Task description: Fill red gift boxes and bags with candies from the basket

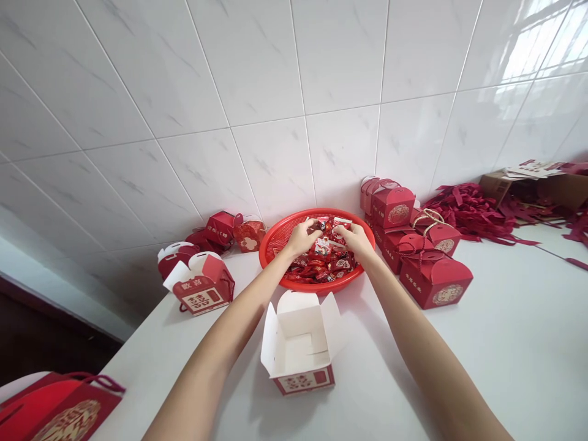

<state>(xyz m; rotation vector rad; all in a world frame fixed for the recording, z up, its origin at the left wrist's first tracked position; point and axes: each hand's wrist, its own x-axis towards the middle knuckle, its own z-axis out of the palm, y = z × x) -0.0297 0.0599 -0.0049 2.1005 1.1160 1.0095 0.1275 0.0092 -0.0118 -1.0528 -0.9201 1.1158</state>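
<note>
A red plastic basket [271, 236] filled with wrapped candies [316, 267] stands against the wall. Both hands reach into it from the front. My left hand [303, 237] has its fingers curled with the thumb close to them, around a small dark-and-red wrapped candy. A red-and-white wrapped candy shows at the fingertips of my right hand [357, 241], which is bent over the basket's right side. Between my forearms, nearer to me, sits an upright gift box [303, 381], red and white with its flaps spread; its white inside holds nothing visible.
Several closed red gift boxes [434, 278] are stacked right of the basket. At left are an open-topped red box [204, 294] and more boxes [220, 228]. Dark red ribbons [473, 211] and a cardboard carton [560, 190] lie far right. Another box [68, 407] fills the near left corner.
</note>
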